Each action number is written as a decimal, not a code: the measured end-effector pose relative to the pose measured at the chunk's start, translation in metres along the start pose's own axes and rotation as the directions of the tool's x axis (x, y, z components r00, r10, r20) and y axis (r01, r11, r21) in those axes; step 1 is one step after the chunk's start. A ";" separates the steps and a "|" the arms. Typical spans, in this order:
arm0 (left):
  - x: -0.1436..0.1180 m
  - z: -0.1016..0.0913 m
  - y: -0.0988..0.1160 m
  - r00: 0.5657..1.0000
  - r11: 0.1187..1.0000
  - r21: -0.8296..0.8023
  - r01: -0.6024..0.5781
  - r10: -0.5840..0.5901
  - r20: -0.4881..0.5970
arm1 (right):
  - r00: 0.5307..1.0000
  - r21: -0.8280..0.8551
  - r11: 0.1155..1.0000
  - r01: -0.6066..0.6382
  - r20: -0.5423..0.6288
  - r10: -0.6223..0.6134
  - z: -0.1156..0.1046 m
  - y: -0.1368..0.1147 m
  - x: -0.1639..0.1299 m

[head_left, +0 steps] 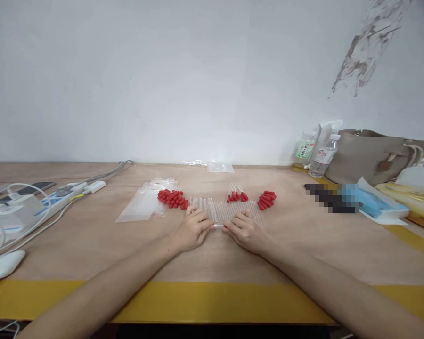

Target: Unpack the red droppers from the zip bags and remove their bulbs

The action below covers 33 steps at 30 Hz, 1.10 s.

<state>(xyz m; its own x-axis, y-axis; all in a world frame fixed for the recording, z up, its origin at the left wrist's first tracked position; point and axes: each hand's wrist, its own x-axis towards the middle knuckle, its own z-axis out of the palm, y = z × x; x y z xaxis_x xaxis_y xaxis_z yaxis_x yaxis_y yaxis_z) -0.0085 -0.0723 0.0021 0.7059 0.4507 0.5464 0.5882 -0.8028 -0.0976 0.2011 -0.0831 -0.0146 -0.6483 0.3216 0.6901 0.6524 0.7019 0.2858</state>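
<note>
My left hand [197, 227] and my right hand [248, 230] face each other low over the table, fingers curled in. Between their fingertips lies a short clear tube [219, 226], held level, with a bit of red showing at each end by the fingers. Just beyond, a row of clear thin tubes [219, 210] lies side by side, partly covered by both hands. Red rubber bulbs [171, 198] are heaped at the row's left, and more red bulbs [266, 199] at its right. Behind the row are several clear tubes with red bulbs on their near ends [237, 195].
Clear zip bags [139, 203] lie left of the bulbs, another bag [221, 167] by the wall. At left are a power strip [61, 197], cables and a white mouse [3, 264]. Bottles [324, 155], a grey bag [365, 155] and a blue packet [378, 202] stand right.
</note>
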 end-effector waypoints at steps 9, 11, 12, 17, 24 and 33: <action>-0.008 -0.001 -0.012 0.992 0.985 -0.125 0.121 -0.123 -0.006 | 0.997 -0.001 0.998 -0.060 -0.047 0.059 -0.008 0.016 -0.006; -0.008 0.002 -0.017 0.979 0.968 -0.165 0.189 -0.198 -0.039 | 0.969 0.025 0.971 -0.237 -0.063 0.238 -0.013 0.032 -0.008; -0.007 0.003 -0.018 0.972 0.960 -0.180 0.214 -0.227 -0.056 | 0.936 0.054 0.938 -0.342 -0.065 0.345 -0.015 0.041 -0.009; 0.005 0.014 -0.018 0.968 0.966 -0.179 0.187 -0.213 -0.135 | 0.750 0.105 0.744 -0.660 0.029 0.661 -0.020 0.086 -0.016; 0.022 0.022 -0.015 0.980 0.994 -0.082 0.068 -0.082 -0.184 | 0.644 -0.021 0.658 -0.753 0.184 0.743 -0.017 0.099 -0.028; 0.025 0.022 -0.004 1.000 0.993 -0.119 -0.026 0.025 -0.012 | 0.671 -0.171 0.733 -0.659 0.308 0.675 -0.021 0.095 -0.026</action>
<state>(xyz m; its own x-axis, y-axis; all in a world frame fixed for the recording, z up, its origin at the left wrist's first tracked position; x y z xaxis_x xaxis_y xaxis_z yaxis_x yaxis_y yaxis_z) 0.0156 -0.0488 -0.0018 0.7155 0.4256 0.5541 0.5181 -0.8552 -0.0121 0.2879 -0.0385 0.0083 -0.1154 0.8852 0.4507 0.9722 0.1938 -0.1316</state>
